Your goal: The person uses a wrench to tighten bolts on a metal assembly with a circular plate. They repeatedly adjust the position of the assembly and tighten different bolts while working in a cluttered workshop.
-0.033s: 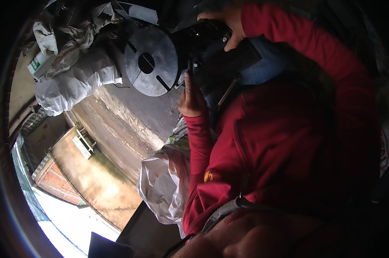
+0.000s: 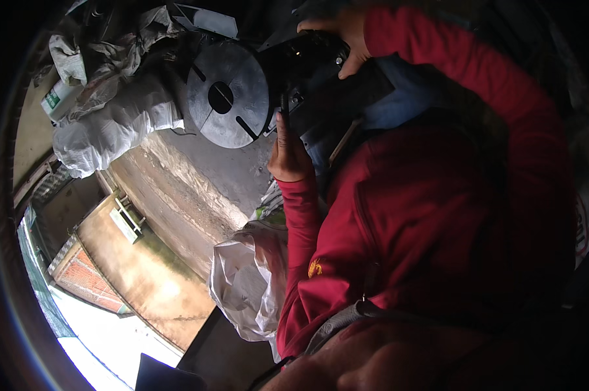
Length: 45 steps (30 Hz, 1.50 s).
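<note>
A round grey metal disc (image 2: 206, 127) with a dark centre hole and slots faces up at the top of the head view. It is joined to a dark machine body (image 2: 307, 55), mostly lost in shadow. My left hand (image 2: 289, 156) is beside the disc's right edge, one finger stretched up against a short dark bar (image 2: 284, 103); its other fingers look curled. My right hand (image 2: 350, 39) reaches in from the upper right. Its thumb and fingers are spread round the far side of the dark machine body, near a shiny bolt (image 2: 338, 61).
White sacks (image 2: 121, 124) and a white container with a green label (image 2: 53, 101) are left of the disc. Below my left forearm stands an open white plastic bag (image 2: 245, 280). A grey floor (image 2: 209, 169) runs towards a sunlit wall (image 2: 144, 267).
My left hand and the dark bar have shifted very slightly left and down. The bolt beside the bar looks darker. My right hand keeps its grip almost unmoved.
</note>
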Tool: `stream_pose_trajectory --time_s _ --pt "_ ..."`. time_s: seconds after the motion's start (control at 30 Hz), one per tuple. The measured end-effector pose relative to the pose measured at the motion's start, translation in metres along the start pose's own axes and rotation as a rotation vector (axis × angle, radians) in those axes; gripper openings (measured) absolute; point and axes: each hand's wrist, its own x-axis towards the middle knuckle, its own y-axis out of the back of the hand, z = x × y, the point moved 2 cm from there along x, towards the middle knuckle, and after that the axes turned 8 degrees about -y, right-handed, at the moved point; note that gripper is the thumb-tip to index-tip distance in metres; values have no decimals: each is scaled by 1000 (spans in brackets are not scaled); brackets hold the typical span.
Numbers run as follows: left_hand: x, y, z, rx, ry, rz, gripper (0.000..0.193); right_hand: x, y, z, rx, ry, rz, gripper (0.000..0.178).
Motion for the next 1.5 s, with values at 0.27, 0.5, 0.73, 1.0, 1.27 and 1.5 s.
stream_pose_trajectory --time_s 0.27,0.5,0.73,1.0,1.27,1.5 --pt "1 -8 -8 21 12 -50 60 1 0 2 -13 -11 4 110" --pt "0 5 7 70 -41 -129 61 1 -2 11 -2 21 35 109" --pt "11 20 16 -37 -100 108 57 -4 6 9 7 -14 -12 110" --pt "6 7 11 -26 16 36 59 -1 1 7 -36 -40 6 111" --pt "22 16 -27 -75 -9 -94 51 -1 -2 6 -22 11 47 111" --pt "19 21 -15 -26 -100 -163 47 -7 4 5 -78 -54 -13 113"
